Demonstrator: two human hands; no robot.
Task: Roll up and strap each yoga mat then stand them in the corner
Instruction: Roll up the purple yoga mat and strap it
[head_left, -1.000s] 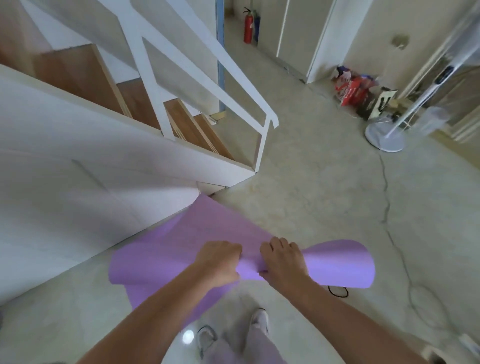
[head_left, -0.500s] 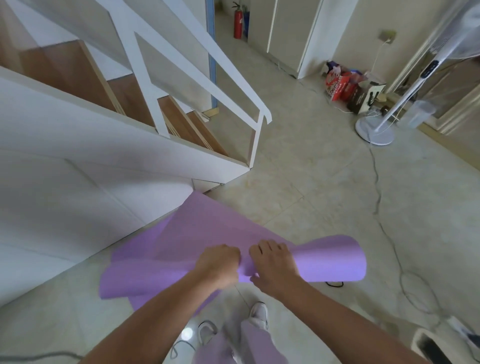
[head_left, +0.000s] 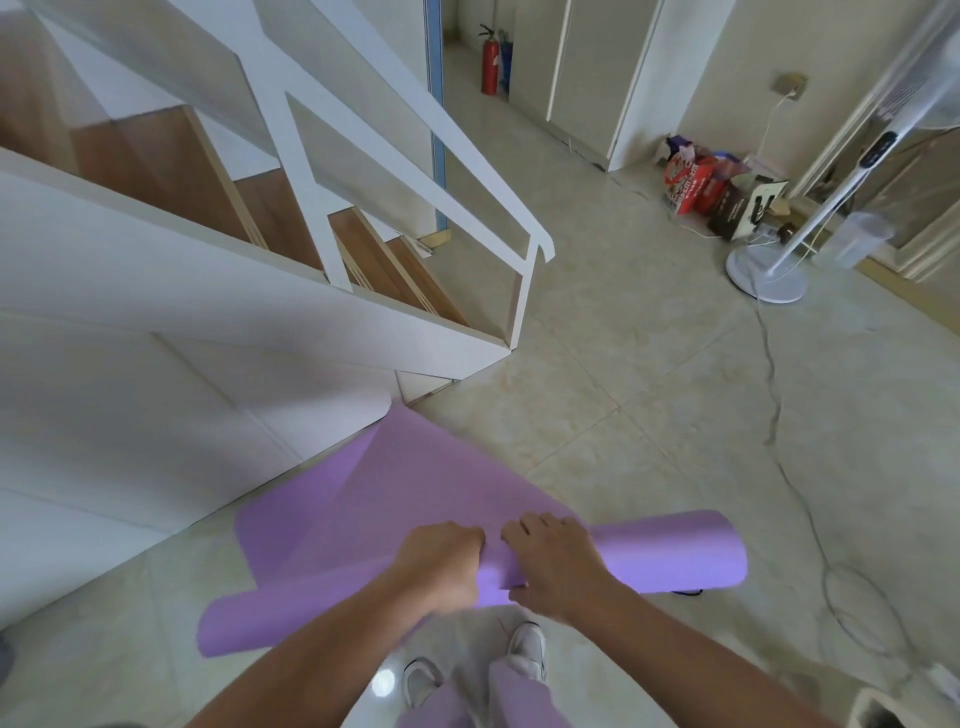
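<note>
Hands side by side at the middle of a purple mat (head_left: 410, 483), person standing over it. Left hand (head_left: 441, 564) has its fingers curled down over the rolled edge, gripping it. Right hand (head_left: 550, 564) just beside, fingers wrapped over the top of the roll and thumb tucked under, also gripping. Knuckles nearly touch. Mat is only part rolled: the right end forms a loose tube, the left end sags flatter, and the far part fans out over the floor (head_left: 649, 415) up to the foot of the stairs (head_left: 208, 218). A dark loop (head_left: 688, 592) peeks from under the tube's right end, too small to tell what. Shoes (head_left: 527, 644) sit below the roll. Far right: fan (head_left: 769, 275) with cord (head_left: 774, 395) trailing toward the camera, bags (head_left: 696, 184) by the wall, extinguisher (head_left: 489, 62) at the back.
</note>
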